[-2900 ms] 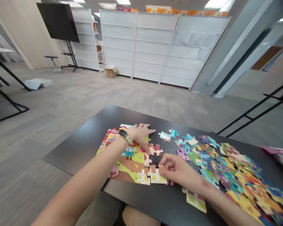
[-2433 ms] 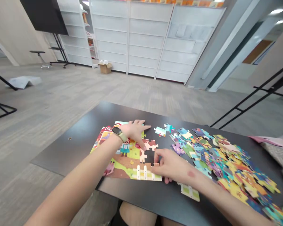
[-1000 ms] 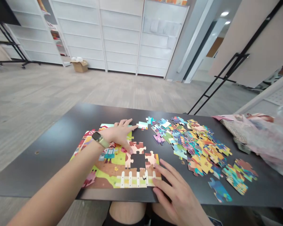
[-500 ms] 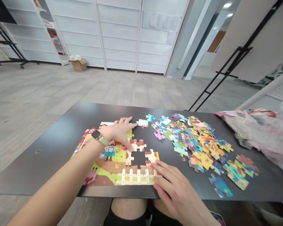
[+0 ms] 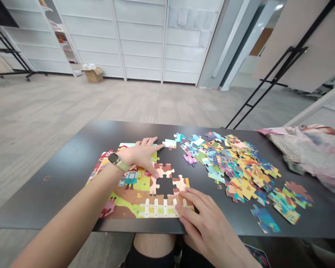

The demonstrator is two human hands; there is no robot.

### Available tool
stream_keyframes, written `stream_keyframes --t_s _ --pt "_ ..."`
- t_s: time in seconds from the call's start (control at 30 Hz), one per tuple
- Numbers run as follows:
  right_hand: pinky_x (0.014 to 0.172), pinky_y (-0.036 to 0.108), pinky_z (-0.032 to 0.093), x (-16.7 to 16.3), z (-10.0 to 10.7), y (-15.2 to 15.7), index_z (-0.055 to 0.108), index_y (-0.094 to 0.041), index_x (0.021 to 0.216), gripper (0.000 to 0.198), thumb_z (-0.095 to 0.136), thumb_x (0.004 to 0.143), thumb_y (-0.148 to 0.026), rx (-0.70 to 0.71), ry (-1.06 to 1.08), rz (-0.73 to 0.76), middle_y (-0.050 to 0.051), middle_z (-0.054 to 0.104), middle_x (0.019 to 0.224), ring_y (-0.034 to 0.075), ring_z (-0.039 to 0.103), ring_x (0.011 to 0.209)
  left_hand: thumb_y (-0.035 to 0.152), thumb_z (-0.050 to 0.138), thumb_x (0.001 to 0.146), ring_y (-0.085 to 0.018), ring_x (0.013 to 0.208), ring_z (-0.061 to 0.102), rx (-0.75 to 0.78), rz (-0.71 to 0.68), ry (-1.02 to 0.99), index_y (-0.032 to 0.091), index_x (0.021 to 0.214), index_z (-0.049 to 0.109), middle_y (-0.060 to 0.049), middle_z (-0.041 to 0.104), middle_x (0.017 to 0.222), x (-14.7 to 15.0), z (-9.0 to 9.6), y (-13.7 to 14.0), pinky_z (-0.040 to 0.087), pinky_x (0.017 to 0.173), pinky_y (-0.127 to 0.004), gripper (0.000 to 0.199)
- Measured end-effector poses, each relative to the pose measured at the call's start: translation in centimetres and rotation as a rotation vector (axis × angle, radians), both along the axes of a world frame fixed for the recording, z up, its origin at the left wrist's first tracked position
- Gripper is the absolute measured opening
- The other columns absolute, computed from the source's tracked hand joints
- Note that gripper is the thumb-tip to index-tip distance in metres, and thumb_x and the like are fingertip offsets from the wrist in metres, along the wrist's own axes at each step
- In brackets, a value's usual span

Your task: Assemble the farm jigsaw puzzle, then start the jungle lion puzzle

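A partly assembled jigsaw puzzle (image 5: 125, 201) of a farm scene lies on the dark table, with a white fence along its near edge. Spread fingers of my left hand (image 5: 142, 154) rest across its upper right part, the thumb touching a brown-and-white piece (image 5: 164, 170). Beside the thumb, a gap between joined pieces shows the black tabletop. My right hand (image 5: 202, 216) lies with its fingers stretched out over the lower right corner, touching the fence pieces (image 5: 165, 208). Neither hand grips a loose piece that I can see. A pale blue piece (image 5: 170, 143) sits by my left index fingertip.
A heap of loose puzzle pieces (image 5: 237, 163) covers the right half of the table (image 5: 64, 167). A separate blue piece (image 5: 265, 219) lies near the front edge. Plastic-wrapped packaging (image 5: 315, 149) sits at the far right. Beyond stands a black metal frame (image 5: 268, 83).
My right fingertips have shifted slightly left over the fence pieces. My left hand stays spread in the same place on the puzzle. The view has turned a little.
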State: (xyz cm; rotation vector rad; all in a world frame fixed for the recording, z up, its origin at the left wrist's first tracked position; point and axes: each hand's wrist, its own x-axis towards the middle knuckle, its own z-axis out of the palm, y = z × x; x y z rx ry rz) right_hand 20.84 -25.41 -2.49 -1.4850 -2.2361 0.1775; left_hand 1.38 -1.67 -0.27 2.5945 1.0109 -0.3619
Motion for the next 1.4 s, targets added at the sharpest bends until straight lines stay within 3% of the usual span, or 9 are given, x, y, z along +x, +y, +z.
stream_keyframes --t_s 0.2,0.4,0.47,0.6,0.8,0.87,1.0,1.17,1.4 --pt "0.106 0.040 0.050 2.8 -0.6 -1.2 0.060 -0.026 0.126 0.034 0.048 0.096 -0.016 0.022 0.021 -0.081 0.007 0.056 0.143 0.024 0.052 0.133 0.078 0.074 0.055 -0.042 0.154 0.000 0.010 -0.008 -0.009 0.032 0.160 0.015 -0.017 0.000 0.168 -0.1 -0.1 0.1 0.021 0.117 -0.064 0.129" --pt "0.096 0.048 0.052 12.4 -2.1 -6.6 0.062 -0.026 0.112 0.021 0.046 0.097 -0.027 0.287 -0.019 -0.684 0.009 0.068 0.118 0.028 0.065 0.110 0.080 0.075 0.054 -0.045 0.153 0.002 0.026 -0.007 -0.011 0.029 0.160 0.017 -0.019 0.002 0.168 0.0 -0.4 0.0 0.022 0.116 -0.066 0.131" --pt "0.094 0.049 0.053 13.8 -2.6 -8.7 0.063 -0.025 0.110 0.020 0.050 0.097 -0.031 0.294 -0.050 -0.775 0.009 0.068 0.116 0.029 0.067 0.106 0.080 0.076 0.052 -0.047 0.153 0.003 0.034 0.000 -0.006 0.029 0.160 0.018 -0.018 0.003 0.168 0.0 -0.6 0.2 0.022 0.116 -0.067 0.133" --pt "0.091 0.047 0.055 11.9 -3.5 -10.4 0.068 -0.027 0.108 0.016 0.060 0.094 -0.029 0.252 -0.086 -0.654 0.008 0.070 0.117 0.029 0.066 0.108 0.076 0.079 0.050 -0.050 0.151 0.007 0.049 0.015 -0.026 0.031 0.159 0.023 -0.015 0.008 0.168 -0.1 -1.3 0.6 0.024 0.116 -0.068 0.131" --pt "0.099 0.043 0.054 6.5 -2.5 -7.5 0.068 -0.025 0.119 0.030 0.057 0.093 -0.017 0.138 -0.116 -0.397 0.008 0.068 0.131 0.027 0.058 0.126 0.074 0.080 0.050 -0.050 0.151 0.008 0.056 -0.004 -0.024 0.027 0.159 0.025 -0.018 0.010 0.167 -0.1 -1.8 0.9 0.025 0.116 -0.068 0.130" --pt "0.105 0.052 0.050 6.0 -1.8 -6.1 0.064 -0.027 0.129 0.036 0.058 0.094 -0.022 0.063 -0.172 -0.419 0.009 0.059 0.144 0.032 0.047 0.139 0.072 0.080 0.051 -0.049 0.151 0.008 0.057 0.000 -0.019 0.027 0.159 0.025 -0.017 0.009 0.167 -0.1 -1.7 0.7 0.025 0.116 -0.068 0.129" --pt "0.110 0.068 0.037 7.4 -2.0 -3.6 0.055 -0.031 0.144 0.048 0.057 0.097 -0.045 -0.040 -0.194 -0.637 0.010 0.038 0.160 0.042 0.023 0.150 0.066 0.081 0.052 -0.048 0.152 0.010 0.045 0.014 0.003 0.026 0.158 0.024 -0.019 0.010 0.167 0.0 -1.2 0.3 0.023 0.117 -0.067 0.127" --pt "0.119 0.056 0.033 10.9 -3.2 -1.3 0.046 -0.020 0.151 0.058 0.050 0.100 -0.047 -0.092 -0.010 -0.704 0.013 0.042 0.157 0.032 0.034 0.148 0.055 0.082 0.056 -0.045 0.152 0.012 0.085 0.040 -0.039 0.030 0.157 0.026 -0.015 0.014 0.167 0.0 -1.9 0.4 0.023 0.118 -0.064 0.119" --pt "0.115 0.047 0.041 13.2 -2.4 -1.0 0.069 -0.026 0.124 0.039 0.049 0.100 -0.049 -0.011 0.406 -0.698 0.008 0.064 0.138 0.027 0.056 0.132 0.061 0.083 0.054 -0.047 0.152 0.013 0.102 0.035 -0.051 0.032 0.157 0.026 -0.014 0.012 0.167 -0.4 -3.3 1.0 0.026 0.114 -0.066 0.121"
